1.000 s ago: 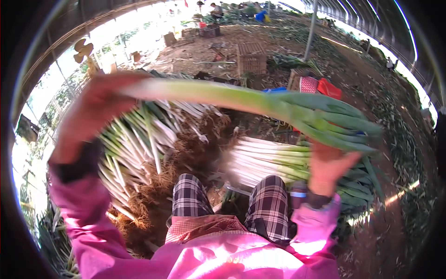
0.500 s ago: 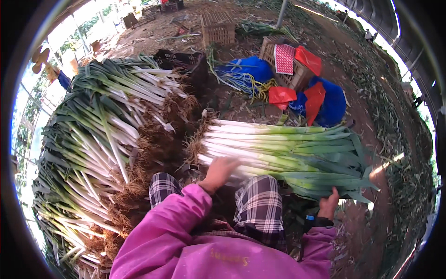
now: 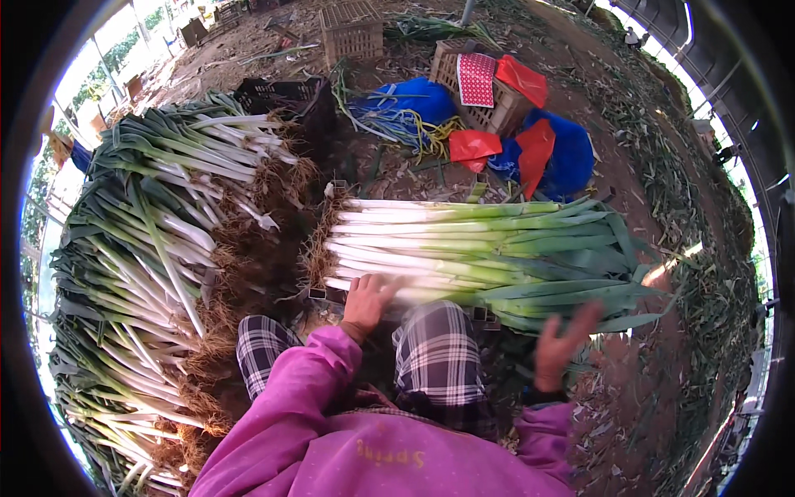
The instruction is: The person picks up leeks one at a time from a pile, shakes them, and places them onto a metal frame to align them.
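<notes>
A neat row of leeks [image 3: 464, 248] lies crosswise in front of my knees, roots to the left and green leaves to the right. My left hand [image 3: 366, 303] rests at the near edge of their white stems, fingers stretched out and touching the nearest stalks. By the near side of the leaves, my right hand [image 3: 563, 344] is raised with its fingers spread, somewhat blurred and holding nothing. Parts of a metal frame [image 3: 484, 316] show beneath the row.
A large heap of loose leeks [image 3: 157, 248] with earthy roots fills the left side. Beyond the row are a black crate [image 3: 290, 99], blue bags [image 3: 406, 112], yellow ties [image 3: 432, 137], red bags [image 3: 476, 147] and a tan crate [image 3: 497, 116]. Another tan crate [image 3: 352, 33] stands farther back.
My right hand has come off the leaf edge and moved left, its fingers now spread. My left hand stays by the white stems. The whole view has shifted slightly.
</notes>
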Motion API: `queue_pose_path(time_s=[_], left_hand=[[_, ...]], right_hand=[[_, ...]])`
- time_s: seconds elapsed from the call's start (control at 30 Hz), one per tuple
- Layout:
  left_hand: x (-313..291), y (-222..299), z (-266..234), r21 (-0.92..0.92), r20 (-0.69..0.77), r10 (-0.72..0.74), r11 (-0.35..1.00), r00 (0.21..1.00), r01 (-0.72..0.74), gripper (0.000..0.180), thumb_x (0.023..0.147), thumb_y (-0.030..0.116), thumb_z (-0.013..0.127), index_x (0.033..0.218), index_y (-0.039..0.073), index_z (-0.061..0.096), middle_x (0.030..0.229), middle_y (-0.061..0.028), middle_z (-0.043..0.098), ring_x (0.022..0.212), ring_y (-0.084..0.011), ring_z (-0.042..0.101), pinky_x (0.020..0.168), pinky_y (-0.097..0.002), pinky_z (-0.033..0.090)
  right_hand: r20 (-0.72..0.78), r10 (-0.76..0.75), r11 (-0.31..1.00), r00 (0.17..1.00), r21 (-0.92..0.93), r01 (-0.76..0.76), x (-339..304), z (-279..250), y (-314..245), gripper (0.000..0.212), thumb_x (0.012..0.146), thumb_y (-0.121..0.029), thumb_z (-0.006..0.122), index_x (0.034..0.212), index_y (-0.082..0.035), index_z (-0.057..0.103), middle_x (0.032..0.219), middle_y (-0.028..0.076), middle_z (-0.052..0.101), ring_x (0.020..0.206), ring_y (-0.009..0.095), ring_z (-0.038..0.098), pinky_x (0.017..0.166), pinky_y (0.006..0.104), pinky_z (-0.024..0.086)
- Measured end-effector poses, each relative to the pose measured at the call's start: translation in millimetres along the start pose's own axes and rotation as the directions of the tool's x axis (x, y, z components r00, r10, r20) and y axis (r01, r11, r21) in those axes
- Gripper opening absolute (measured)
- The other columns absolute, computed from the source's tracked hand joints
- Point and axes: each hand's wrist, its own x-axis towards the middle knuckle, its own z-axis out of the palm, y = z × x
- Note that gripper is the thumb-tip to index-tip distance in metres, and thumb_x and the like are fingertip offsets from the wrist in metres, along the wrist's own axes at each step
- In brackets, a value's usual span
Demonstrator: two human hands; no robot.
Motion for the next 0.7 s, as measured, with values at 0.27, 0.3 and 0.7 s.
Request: queue_pose_path(time_s=[0.27, 0.3, 0.7], left_hand=[[-5, 8, 4, -0.029, -0.127, 0.049, 0.998, 0.991, -0.053, 0.054, 0.083, 0.013, 0.051, 0.136, 0.026, 0.050, 0.114, -0.0111, 0.054, 0.107, -0.0308, 0.050, 0.092, -0.0444, 0.040], [-4, 7, 4, -0.038, -0.131, 0.046, 0.998, 0.990, -0.051, 0.053, 0.084, 0.015, 0.052, 0.136, 0.025, 0.050, 0.115, -0.0124, 0.053, 0.108, -0.0317, 0.050, 0.092, -0.0446, 0.040], [-28, -25, 4, -0.068, -0.234, -0.114, 0.993, 0.965, 0.101, 0.049, 0.082, 0.045, 0.064, 0.111, 0.006, 0.059, 0.115, -0.0137, 0.056, 0.110, -0.0337, 0.050, 0.101, -0.0488, 0.034]], right_hand=[[0.607, -0.311, 0.936, 0.731, 0.061, 0.347, -9, 48, -4, 0.045, 0.080, -0.009, 0.062, 0.122, -0.022, 0.064, 0.145, 0.006, 0.043, 0.137, 0.034, 0.034, 0.110, 0.0632, 0.020], [0.602, -0.324, 0.929, 0.729, 0.057, 0.366, -8, 49, -4, 0.045, 0.080, -0.010, 0.062, 0.122, -0.024, 0.064, 0.143, 0.006, 0.044, 0.136, 0.033, 0.036, 0.108, 0.0634, 0.023], [0.534, -0.351, 0.932, 0.769, 0.116, 0.345, -6, 41, -25, 0.037, 0.081, -0.014, 0.064, 0.118, -0.018, 0.066, 0.127, 0.005, 0.055, 0.123, 0.029, 0.047, 0.106, 0.0590, 0.027]])
